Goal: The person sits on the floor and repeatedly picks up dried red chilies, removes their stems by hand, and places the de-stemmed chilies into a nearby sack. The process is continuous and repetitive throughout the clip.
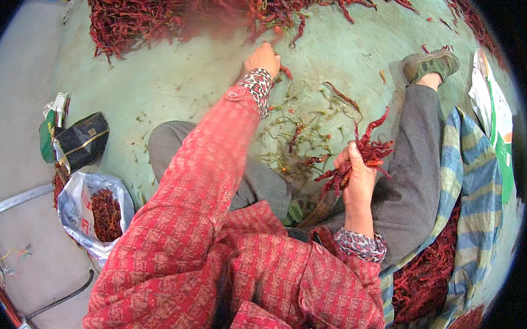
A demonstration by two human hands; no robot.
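Note:
My right hand [357,170] is closed around a bunch of dried red chilli peppers [370,152], above my lap on the right. My left hand [263,61] reaches forward over the pale green floor, just short of a large heap of dried red chillies [135,23]; it is blurred, with a red chilli beside its fingers, and whether it grips one is unclear. Between my legs lie scattered green chilli stems [308,126] with some loose chillies among them. A longer dried chilli [342,97] rests on the floor beyond these stems.
A plastic bag [76,212] of dark red chilli pieces stands at the left, near a black pouch [83,140]. On the right, a striped woven sack [471,171] holds chillies, beside a white and green sack [493,121]. More chillies edge the upper right. A black cable [60,300] lies lower left.

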